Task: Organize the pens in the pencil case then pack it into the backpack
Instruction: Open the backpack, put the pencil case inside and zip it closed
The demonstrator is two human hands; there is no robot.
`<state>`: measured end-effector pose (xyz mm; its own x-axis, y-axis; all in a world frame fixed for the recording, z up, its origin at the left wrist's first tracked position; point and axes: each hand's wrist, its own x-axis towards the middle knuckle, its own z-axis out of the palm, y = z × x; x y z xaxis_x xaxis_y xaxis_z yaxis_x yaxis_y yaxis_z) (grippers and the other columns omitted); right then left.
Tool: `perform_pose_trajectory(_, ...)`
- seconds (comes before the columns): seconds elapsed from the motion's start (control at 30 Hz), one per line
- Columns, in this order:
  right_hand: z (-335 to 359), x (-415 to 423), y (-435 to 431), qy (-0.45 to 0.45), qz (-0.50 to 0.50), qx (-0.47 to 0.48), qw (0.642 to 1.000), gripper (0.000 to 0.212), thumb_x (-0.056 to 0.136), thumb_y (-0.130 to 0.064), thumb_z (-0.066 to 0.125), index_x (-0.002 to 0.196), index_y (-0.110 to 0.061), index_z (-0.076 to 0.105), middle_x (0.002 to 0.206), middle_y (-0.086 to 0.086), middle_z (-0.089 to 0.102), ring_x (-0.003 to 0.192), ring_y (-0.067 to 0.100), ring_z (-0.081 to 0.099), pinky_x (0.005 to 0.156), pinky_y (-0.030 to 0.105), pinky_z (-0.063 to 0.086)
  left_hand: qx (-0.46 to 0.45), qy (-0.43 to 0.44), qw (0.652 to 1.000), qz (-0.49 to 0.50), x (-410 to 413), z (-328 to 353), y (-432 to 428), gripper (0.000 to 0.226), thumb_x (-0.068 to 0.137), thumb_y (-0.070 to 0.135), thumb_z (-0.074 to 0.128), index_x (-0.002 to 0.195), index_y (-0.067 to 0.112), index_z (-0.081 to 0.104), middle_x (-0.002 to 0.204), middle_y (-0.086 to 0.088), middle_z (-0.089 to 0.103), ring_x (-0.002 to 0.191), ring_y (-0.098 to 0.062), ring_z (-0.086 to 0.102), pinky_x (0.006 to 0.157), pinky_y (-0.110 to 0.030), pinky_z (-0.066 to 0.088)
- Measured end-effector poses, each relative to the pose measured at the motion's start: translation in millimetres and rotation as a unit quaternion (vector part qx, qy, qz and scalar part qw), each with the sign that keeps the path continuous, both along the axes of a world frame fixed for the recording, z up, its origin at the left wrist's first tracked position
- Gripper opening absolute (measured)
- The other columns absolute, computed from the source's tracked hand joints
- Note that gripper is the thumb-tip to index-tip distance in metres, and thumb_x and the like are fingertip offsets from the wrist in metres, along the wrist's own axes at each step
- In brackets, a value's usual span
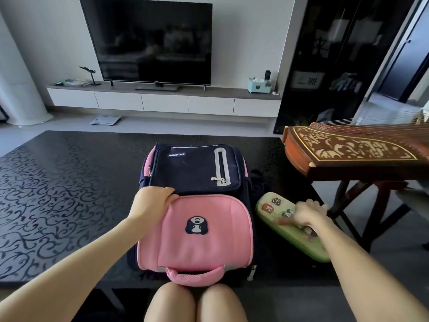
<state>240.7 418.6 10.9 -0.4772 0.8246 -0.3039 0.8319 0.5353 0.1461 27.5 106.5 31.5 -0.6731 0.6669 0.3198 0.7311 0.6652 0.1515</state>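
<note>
Head view: the backpack [192,168] lay flat on the dark worktop [69,182], apparently zipped. The left hand [152,199] gripped the far left corner of its pink flap. Just right of the backpack lay the green pencil case [299,242], seemingly closed, with the right hand [308,212] on it, fingers [312,203] curled around it. No pens showed. The step was likely taking up the case; next, it probably needed opening to check the pens, and the backpack needed unzipping.
</note>
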Motion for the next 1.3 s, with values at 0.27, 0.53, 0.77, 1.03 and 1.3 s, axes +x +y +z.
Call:
perform_pose_trajectory(0.27,-8.8,15.4,-20.0,0.13,-0.037,-0.008,0.991,0.084,0.067,-0.063,0.068,0.124,-0.009,0.039,0.112,0.007,0.059,0.095,0.025,0.059,0.072,0.031,0.046,-0.085,0.068,0.994,-0.003,23.0,2.4,20.9,0.04,0.097,0.039,0.037,0.087,0.013,0.065,0.085,-0.005,0.07,0.082,-0.026,0.063,0.061,-0.03,0.03)
perform_pose_trajectory(0.53,44.0,48.6,-37.9,0.21,0.007,0.069,0.975,0.059,0.062,-0.064,0.071,0.091,-0.016,0.053,0.08,-0.003,0.061,0.071,0.019,0.057,0.051,0.027,0.036,-0.021,0.06,0.998,-0.026,16.0,36.3,14.1,0.036,0.094,0.036,0.046,0.081,0.009,0.068,0.078,-0.009,0.07,0.082,-0.03,0.062,0.061,-0.032,0.033)
perform_pose_trajectory(0.77,119.7,50.5,-105.9,0.519,-0.047,-0.327,0.789,0.038,0.065,-0.042,0.08,0.079,-0.007,0.074,0.073,0.009,0.075,0.069,0.024,0.072,0.067,0.032,0.057,0.001,0.089,0.996,-0.004,-1.3,82.7,34.4,0.039,0.095,0.035,0.044,0.078,0.007,0.065,0.081,-0.01,0.07,0.079,-0.032,0.063,0.061,-0.032,0.038)
perform_pose_trajectory(1.03,85.4,-36.1,-153.7,0.548,-0.187,-0.342,0.74,0.072,0.046,-0.06,0.077,0.093,-0.006,0.069,0.089,0.009,0.072,0.083,0.028,0.068,0.077,0.04,0.058,0.045,0.014,0.998,0.029,4.0,90.2,36.4,0.045,0.094,0.035,0.046,0.054,0.014,0.043,0.056,-0.002,0.051,0.057,-0.024,0.048,0.055,-0.03,0.035)
perform_pose_trajectory(1.3,89.8,-90.6,-192.5,0.615,-0.329,-0.278,0.66,0.069,0.084,-0.045,0.062,0.122,0.003,0.029,0.122,0.019,0.054,0.106,0.036,0.057,0.074,0.034,0.041,0.027,0.018,0.999,-0.022,12.6,98.5,32.4,0.049,0.095,0.035,0.045,0.049,0.019,0.036,0.048,0.004,0.041,0.054,-0.022,0.046,0.055,-0.028,0.033)
